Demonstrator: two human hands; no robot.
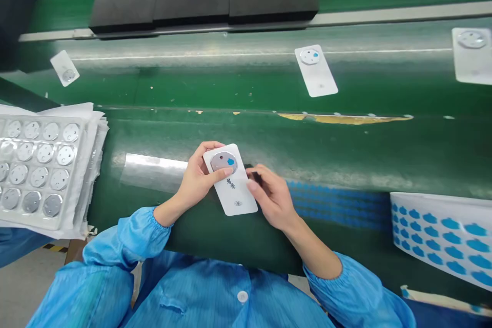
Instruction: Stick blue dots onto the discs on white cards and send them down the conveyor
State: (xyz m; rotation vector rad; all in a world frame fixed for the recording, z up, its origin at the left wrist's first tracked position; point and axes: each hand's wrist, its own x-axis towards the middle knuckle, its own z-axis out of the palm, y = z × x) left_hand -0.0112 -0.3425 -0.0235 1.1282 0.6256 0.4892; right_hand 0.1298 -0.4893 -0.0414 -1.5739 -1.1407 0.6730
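Head view looks down on a white card (233, 184) held just above the near edge of a green surface (346, 154), between both hands. The left hand (198, 179) grips the card's upper left side, its fingers curled round the top corner and its thumb lying across the front just below a round metal disc (223, 162) set near the card's top end; that grip seems meant to pin the card flat and steady while leaving the disc exposed. A small blue sticker (231, 162) sits on the right part of the disc. The right hand (269, 195) touches the card's right edge with fingers loosely bent and fingertips together; whether it pinches anything small I cannot tell.

The card's long axis runs from upper left to lower right, tilted slightly off upright, with the disc end pointing away from the person and the plain end, marked with small print, toward the body.

At the far right lies a sheet of blue stickers (442, 236), near the right hand, probably so stickers can be reached easily. At the left a clear tray of discs (34, 164) rests on a stack of white sheets. Further off, on the belt (230, 77), three similar cards lie well apart: one in the middle (315, 70), one at the left (64, 67), one at the right edge (472, 55). Blue sleeves (126, 246) cover both forearms.
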